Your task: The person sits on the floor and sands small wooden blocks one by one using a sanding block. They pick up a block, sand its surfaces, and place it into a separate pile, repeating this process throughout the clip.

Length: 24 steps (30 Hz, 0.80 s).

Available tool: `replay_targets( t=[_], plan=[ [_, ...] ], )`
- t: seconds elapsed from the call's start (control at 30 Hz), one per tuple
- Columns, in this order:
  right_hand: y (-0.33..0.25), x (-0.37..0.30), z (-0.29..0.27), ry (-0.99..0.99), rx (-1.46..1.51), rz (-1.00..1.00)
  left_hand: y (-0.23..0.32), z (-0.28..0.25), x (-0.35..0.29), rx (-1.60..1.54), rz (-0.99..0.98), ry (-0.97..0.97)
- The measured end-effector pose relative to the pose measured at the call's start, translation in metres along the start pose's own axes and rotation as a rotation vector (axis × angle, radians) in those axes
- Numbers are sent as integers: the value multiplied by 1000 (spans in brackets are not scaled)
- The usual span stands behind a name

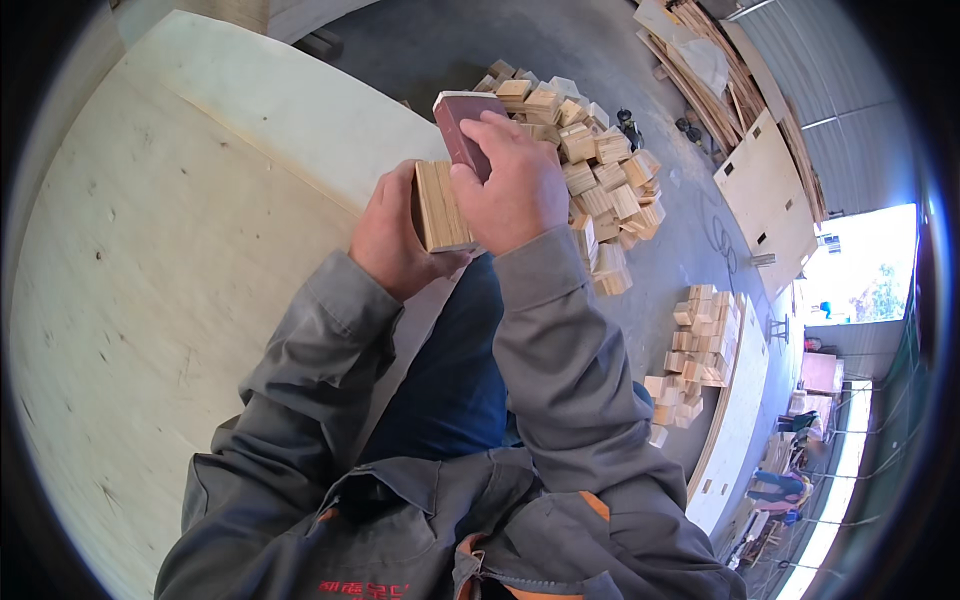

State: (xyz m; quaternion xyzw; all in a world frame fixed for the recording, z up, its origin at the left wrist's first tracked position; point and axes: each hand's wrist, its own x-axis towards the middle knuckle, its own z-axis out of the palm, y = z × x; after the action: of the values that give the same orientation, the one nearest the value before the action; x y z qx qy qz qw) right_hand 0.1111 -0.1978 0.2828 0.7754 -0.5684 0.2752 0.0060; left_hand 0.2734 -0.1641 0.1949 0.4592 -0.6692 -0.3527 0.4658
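My left hand [382, 240] is wrapped around a pale wooden block [440, 208], its grained face turned up. Just above it, my right hand [515, 190] grips a dark red, flat sanding block [463, 118] with a whitish far edge. The sanding block is tilted and its near end comes close to the wooden block's far end; whether they touch is hard to tell. The thumb of my right hand lies along the side of the sanding block. Both hands are over the right edge of a large plywood sheet [180, 270].
Beyond my right hand a loose heap of wooden blocks [610, 175] lies on the grey floor. Another stack of blocks [705, 335] stands farther right beside a long pale board [735, 410]. Planks and panels [770, 190] lean along the wall. People [785, 490] are far off at right.
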Motion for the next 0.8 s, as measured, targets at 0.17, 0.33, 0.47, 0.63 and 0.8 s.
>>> replay_targets(
  t=[0.17,0.33,0.47,0.63,0.8],
  plan=[
    [-13,-61,-26,69,-6,-78,-2,5,1,6,98,48],
    [-42,-123,-55,-26,37,-92,-3,3,-5,39,124,102],
    [-42,-112,-56,-13,43,-80,-6,7,-3,19,124,100],
    [-30,-45,-18,72,10,-114,-24,9,1,-125,131,35],
    [-24,-5,0,-13,10,-31,-20,6,1,-131,23,14]
  ],
)
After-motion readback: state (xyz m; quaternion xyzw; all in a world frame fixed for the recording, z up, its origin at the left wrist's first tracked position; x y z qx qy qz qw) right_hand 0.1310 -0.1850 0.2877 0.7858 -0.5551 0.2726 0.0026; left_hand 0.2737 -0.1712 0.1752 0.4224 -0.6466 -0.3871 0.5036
